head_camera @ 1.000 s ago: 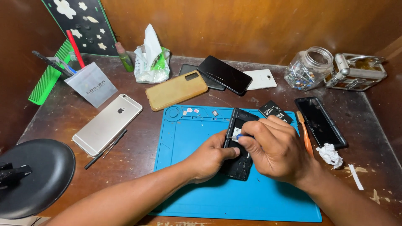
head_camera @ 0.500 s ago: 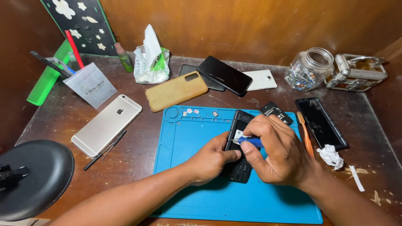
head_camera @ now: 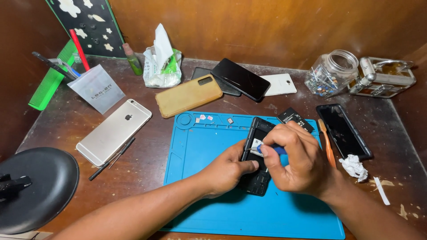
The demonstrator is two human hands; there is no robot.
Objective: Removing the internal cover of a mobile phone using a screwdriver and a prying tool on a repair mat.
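An opened black phone (head_camera: 256,153) lies on the blue work mat (head_camera: 209,146) with its back cover off. My left hand (head_camera: 227,171) grips its left edge and pins it to the mat. My right hand (head_camera: 296,160) is closed around a small blue-handled screwdriver (head_camera: 269,149), its tip pressed onto the phone's inner side. A black battery (head_camera: 295,118) lies just beyond the phone at the mat's far edge.
Around the mat lie a silver phone (head_camera: 114,131), a phone in a tan case (head_camera: 188,95), several dark phones (head_camera: 240,78), a black screen (head_camera: 343,131), an orange pry tool (head_camera: 327,142), a glass jar (head_camera: 331,73) and a black round base (head_camera: 38,189).
My right hand has shifted slightly and the blue screwdriver tip now shows against the phone. The left hand keeps the same hold.
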